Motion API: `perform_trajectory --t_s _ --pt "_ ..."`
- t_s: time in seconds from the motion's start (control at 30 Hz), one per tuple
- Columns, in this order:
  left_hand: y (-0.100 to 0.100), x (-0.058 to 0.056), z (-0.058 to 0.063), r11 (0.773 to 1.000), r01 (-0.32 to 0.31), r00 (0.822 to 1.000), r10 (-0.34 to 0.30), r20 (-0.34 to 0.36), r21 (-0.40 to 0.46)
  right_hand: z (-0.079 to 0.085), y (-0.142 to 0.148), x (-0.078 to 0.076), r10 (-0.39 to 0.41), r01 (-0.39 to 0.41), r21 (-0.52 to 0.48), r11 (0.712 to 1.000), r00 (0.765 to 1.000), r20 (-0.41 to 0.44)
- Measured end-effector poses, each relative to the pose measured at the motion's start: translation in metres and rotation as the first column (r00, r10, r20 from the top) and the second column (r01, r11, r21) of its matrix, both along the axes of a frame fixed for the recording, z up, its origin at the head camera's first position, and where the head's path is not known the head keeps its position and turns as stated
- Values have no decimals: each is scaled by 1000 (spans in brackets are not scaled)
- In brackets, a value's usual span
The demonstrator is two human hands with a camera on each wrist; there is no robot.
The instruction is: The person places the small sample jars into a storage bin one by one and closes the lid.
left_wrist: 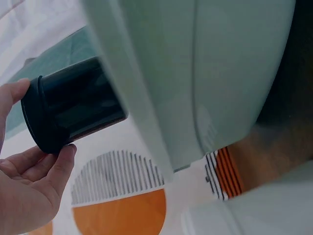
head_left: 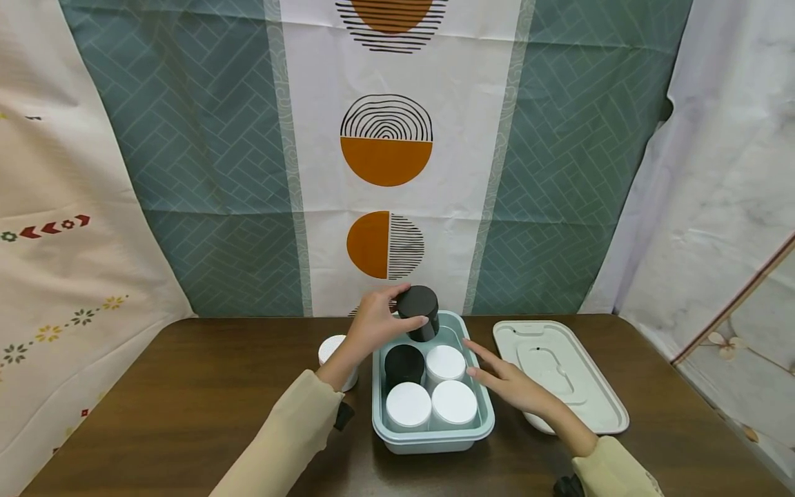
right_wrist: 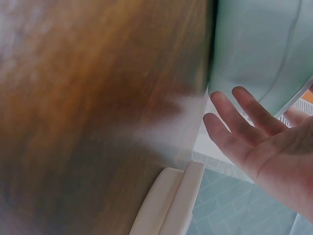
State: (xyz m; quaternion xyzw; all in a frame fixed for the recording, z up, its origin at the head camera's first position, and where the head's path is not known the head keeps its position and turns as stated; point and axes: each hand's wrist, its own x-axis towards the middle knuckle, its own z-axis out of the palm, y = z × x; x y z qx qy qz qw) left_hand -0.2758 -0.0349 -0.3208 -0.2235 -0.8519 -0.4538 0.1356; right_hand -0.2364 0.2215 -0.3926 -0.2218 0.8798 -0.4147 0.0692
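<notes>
My left hand (head_left: 375,324) grips a black lidded jar (head_left: 419,310) by its lid, thumb on one side and fingers on the other. This jar is at the far end of a pale blue-green bin (head_left: 435,445), and in the left wrist view the bin's wall hides its lower end. Inside the bin stand another black jar (head_left: 404,366) and three white-lidded jars, one of them a white jar (head_left: 445,364) beside the black one. My right hand (head_left: 518,383) is at the bin's right rim with fingers extended, holding nothing; in the right wrist view its fingers (right_wrist: 227,110) are spread near the bin's wall.
Left of the bin, partly behind my left forearm, stands a white jar (head_left: 331,346). A pale lid (head_left: 559,373) lies flat on the brown table (head_left: 248,414) to the right. A patterned cloth (head_left: 223,172) hangs behind the table's far edge.
</notes>
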Motion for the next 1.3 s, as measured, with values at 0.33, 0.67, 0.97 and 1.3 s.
perform_trajectory --t_s 0.33,0.67,0.97,1.3 --pt "18 -15 -18 995 34 998 -28 65 -94 3 0 2 12 -11 -6 1000 1000 18" --pt "30 -20 -35 981 93 986 -67 150 -173 1 2 1 64 -63 -45 997 998 29" --pt "32 -25 -48 968 115 978 -70 198 -224 2 1 0 60 -59 -38 998 998 27" --pt "29 -26 -49 968 158 961 -106 255 -196 3 1 0 45 -45 -31 999 999 12"
